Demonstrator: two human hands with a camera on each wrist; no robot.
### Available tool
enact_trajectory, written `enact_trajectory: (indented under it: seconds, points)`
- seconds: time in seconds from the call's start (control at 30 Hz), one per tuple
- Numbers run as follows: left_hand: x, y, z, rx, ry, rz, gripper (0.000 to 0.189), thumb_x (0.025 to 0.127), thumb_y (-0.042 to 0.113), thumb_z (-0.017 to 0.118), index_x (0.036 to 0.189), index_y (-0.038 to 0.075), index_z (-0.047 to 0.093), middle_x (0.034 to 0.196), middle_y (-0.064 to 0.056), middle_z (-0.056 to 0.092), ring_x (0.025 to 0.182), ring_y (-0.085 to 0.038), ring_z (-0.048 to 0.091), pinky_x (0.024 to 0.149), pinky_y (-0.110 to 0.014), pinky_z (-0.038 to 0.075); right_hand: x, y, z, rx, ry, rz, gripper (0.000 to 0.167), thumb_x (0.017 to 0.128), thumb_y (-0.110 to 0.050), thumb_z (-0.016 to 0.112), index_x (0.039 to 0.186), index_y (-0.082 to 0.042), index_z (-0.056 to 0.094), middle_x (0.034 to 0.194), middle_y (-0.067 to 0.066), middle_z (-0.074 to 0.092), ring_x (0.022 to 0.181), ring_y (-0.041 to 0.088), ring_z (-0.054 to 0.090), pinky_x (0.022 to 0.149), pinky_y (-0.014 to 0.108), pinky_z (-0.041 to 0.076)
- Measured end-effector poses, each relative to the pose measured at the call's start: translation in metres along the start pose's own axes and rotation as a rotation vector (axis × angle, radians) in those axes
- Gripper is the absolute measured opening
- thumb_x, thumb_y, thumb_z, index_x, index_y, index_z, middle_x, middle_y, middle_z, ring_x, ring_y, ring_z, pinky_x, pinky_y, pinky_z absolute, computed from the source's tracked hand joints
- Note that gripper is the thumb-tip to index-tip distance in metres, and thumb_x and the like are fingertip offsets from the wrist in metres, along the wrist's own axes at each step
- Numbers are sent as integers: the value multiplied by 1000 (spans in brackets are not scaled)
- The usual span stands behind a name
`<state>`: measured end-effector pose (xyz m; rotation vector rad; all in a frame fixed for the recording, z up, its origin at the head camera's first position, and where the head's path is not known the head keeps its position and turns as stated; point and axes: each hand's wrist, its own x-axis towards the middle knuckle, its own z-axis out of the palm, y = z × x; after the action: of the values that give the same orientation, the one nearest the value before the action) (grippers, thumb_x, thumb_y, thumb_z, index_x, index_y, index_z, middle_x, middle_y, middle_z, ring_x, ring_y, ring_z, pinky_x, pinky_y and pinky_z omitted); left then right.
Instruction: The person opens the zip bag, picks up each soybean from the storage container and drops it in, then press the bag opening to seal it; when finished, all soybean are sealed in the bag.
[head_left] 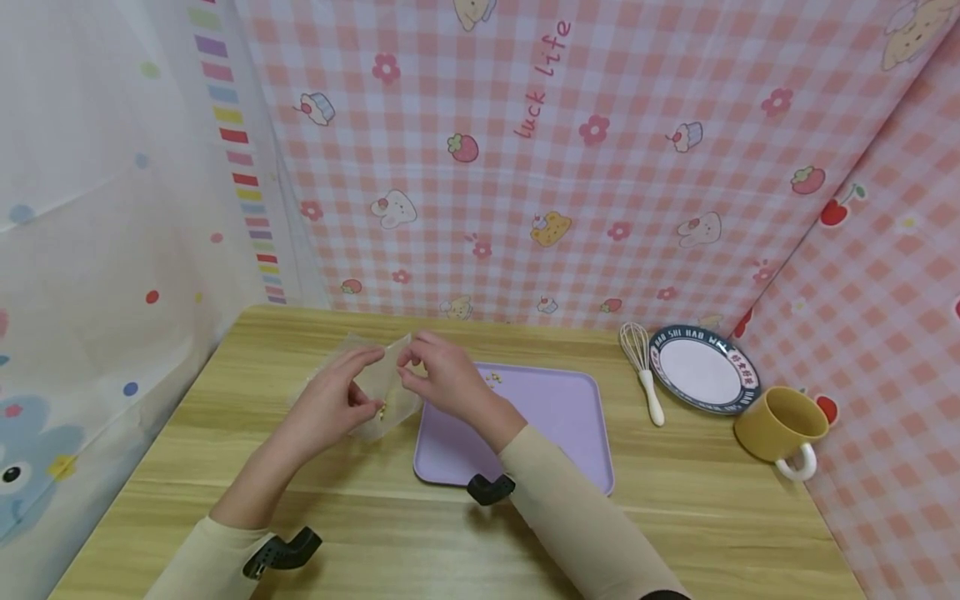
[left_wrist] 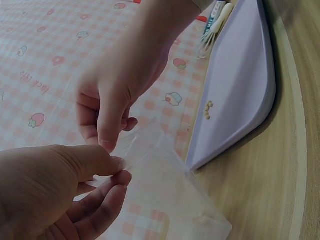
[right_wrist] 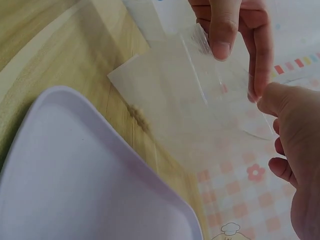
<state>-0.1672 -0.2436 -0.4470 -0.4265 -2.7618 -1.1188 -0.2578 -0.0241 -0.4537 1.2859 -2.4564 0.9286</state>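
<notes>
A clear plastic bag [head_left: 392, 385] hangs between my two hands over the left part of the table. Small yellow kernels [right_wrist: 139, 117] lie gathered at the bag's low edge. My left hand [head_left: 330, 404] pinches the bag between thumb and fingers on its left side. With thumb and forefinger, my right hand [head_left: 450, 375] pinches the bag's upper edge, as the right wrist view shows. Beside the bag lies a lilac tray [head_left: 540, 417]. A few loose yellow kernels [left_wrist: 208, 111] rest on it near its far left corner.
Right of the tray, a whisk [head_left: 642, 375] lies with its white handle toward me. A dark-rimmed white plate [head_left: 705, 369] and a yellow mug [head_left: 780, 423] with a white handle stand at the right. Checked cloth [head_left: 525, 183] hangs behind the wooden table [head_left: 375, 525].
</notes>
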Motion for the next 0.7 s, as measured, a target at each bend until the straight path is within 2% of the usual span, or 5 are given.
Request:
enact_trajectory:
  seconds: [0.2,0.57,0.7]
  points:
    - [0,1,-1,3,1,1,75,90,-6,87,158,-1,55,153,-21,59,77,-10,68,66,-28,59,0,3,2,23,23,3,8,101,-9,83,108,-8,79,104,2,67,95,16,66,79,24,54]
    - [-1,2,-1,-1,1,-6,75,91,-5,86,158,-1,54,154,-21,59,78,-10,68,65,-28,59,-3,4,-3,109,49,7,8,100,-4,82,107,-6,79,101,4,66,92,30,68,76,24,50]
    - [0,1,0,-1,6,4,75,90,-6,87,158,-1,55,153,-21,59,77,-10,68,65,-28,59,-7,3,-8,135,58,15,7,101,-4,81,108,-6,80,100,4,66,90,29,67,76,24,51]
